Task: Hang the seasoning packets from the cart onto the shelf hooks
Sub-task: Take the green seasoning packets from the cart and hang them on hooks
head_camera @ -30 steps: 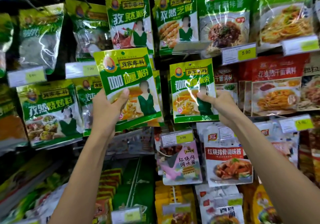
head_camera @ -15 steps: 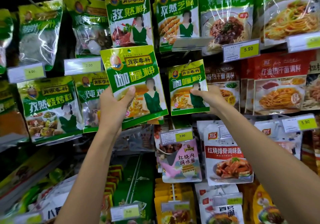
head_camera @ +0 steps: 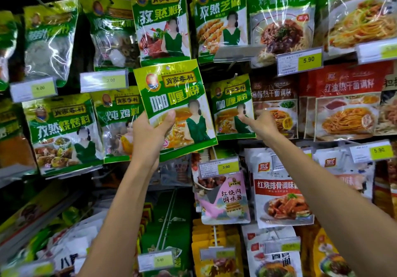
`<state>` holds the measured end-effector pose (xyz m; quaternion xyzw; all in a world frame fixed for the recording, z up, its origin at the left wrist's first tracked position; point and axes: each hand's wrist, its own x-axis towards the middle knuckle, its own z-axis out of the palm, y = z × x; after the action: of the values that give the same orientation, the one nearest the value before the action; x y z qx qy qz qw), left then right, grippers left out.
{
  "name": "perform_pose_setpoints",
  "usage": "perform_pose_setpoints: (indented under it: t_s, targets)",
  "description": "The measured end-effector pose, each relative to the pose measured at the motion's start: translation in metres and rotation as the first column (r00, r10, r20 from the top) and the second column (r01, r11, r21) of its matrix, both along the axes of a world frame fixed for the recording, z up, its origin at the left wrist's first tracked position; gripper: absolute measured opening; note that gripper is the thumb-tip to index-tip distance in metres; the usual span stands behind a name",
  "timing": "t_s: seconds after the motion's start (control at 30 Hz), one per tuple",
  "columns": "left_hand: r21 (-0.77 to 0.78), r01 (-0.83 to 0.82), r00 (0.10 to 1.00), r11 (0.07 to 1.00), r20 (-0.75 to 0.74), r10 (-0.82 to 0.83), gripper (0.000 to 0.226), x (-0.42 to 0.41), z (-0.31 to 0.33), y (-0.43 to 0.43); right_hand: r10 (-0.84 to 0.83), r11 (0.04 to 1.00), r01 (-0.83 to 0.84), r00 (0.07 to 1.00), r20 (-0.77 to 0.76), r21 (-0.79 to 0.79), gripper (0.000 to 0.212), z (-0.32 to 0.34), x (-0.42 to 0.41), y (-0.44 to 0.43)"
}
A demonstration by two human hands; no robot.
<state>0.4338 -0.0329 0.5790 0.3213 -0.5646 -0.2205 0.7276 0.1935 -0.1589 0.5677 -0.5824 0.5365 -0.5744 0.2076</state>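
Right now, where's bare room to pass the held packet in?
One dark strip: between the blank tag holder and the hung curry packet, right of the held packet. Everywhere else packets overlap; the right hand is on that curry packet.
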Motion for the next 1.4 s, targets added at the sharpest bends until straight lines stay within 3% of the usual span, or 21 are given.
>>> perform_pose_setpoints:
  t_s: [0.13, 0.2, 0.27, 0.3, 0.43, 0.5, 0.6, 0.67, 0.73, 0.8, 0.87, 0.93, 1.03, 1.13, 1.23, 1.4]
  targets:
    - [0.029, 0.065, 0.998, 0.997, -0.019, -0.065, 0.028, -0.011, -0.005, -0.006, -0.17, 0.958, 0.16, 0.985, -0.024, -0.237, 0.021, -0.009, -0.004, 0.035]
    - [0.056, 0.105, 0.994, 0.993, -0.024, -0.103, 0.022, -0.02, -0.007, -0.01, 0.029, 0.964, -0.003, 0.995, 0.095, -0.266, 0.015, -0.006, 0.0, 0.054]
    - [0.082, 0.147, 0.989, 0.986, -0.025, -0.145, 0.021, -0.03, -0.01, -0.013, 0.391, 0.916, -0.336, 0.868, 0.305, -0.218, 0.023, 0.001, 0.009, 0.075]
    - [0.094, 0.164, 0.986, 0.982, -0.025, -0.163, 0.025, -0.036, -0.011, -0.014, 0.491, 0.871, -0.446, 0.792, 0.362, -0.206, 0.026, 0.005, 0.012, 0.081]
    - [0.109, 0.227, 0.973, 0.968, 0.008, -0.229, 0.032, -0.056, -0.017, -0.014, 0.557, 0.83, -0.538, 0.785, 0.27, -0.148, 0.043, 0.009, 0.019, 0.095]
    - [0.124, 0.22, 0.974, 0.968, 0.035, -0.226, 0.023, -0.062, -0.021, -0.016, 0.52, 0.854, -0.495, 0.819, 0.245, -0.158, 0.032, 0.004, 0.017, 0.095]
    - [0.088, 0.025, 0.972, 0.996, 0.229, -0.045, 0.013, -0.062, -0.023, -0.02, 0.506, 0.863, -0.475, 0.819, 0.271, -0.175, 0.028, -0.004, 0.011, 0.09]
    - [-0.043, -0.153, 0.918, 0.987, 0.363, 0.158, 0.02, -0.054, -0.021, -0.023, 0.501, 0.865, -0.468, 0.813, 0.296, -0.179, 0.025, -0.007, 0.007, 0.086]
    - [-0.27, -0.363, 0.839, 0.892, 0.323, 0.439, 0.012, -0.039, -0.012, -0.022, 0.472, 0.882, -0.44, 0.828, 0.302, -0.171, 0.023, -0.008, 0.0, 0.082]
    - [-0.499, -0.56, 0.647, 0.661, 0.235, 0.725, 0.013, -0.024, 0.003, -0.023, 0.448, 0.894, -0.414, 0.841, 0.303, -0.171, 0.022, -0.009, -0.005, 0.079]
    - [-0.663, -0.594, 0.455, 0.456, 0.19, 0.87, 0.019, -0.015, 0.02, -0.033, 0.427, 0.904, -0.393, 0.852, 0.302, -0.17, 0.023, -0.01, -0.009, 0.077]
    - [-0.735, -0.578, 0.323, 0.356, 0.195, 0.926, 0.028, -0.011, 0.035, -0.044, 0.431, 0.902, -0.395, 0.852, 0.295, -0.177, 0.019, -0.01, -0.011, 0.075]
    - [-0.776, -0.561, 0.213, 0.289, 0.203, 0.956, 0.035, -0.009, 0.049, -0.062, 0.429, 0.902, -0.389, 0.854, 0.293, -0.187, 0.014, -0.008, -0.013, 0.071]
    - [-0.772, -0.558, 0.162, 0.305, 0.259, 0.952, 0.038, -0.008, 0.054, -0.075, 0.42, 0.906, -0.378, 0.86, 0.29, -0.19, 0.019, -0.003, -0.016, 0.067]
    - [-0.78, -0.557, 0.146, 0.285, 0.246, 0.958, 0.038, -0.006, 0.055, -0.084, 0.41, 0.908, -0.372, 0.882, 0.231, -0.192, 0.034, 0.005, -0.017, 0.063]
    - [-0.792, -0.558, 0.153, 0.247, 0.194, 0.969, 0.036, -0.006, 0.055, -0.089, 0.419, 0.903, -0.372, 0.871, 0.256, -0.213, 0.03, 0.014, -0.017, 0.056]
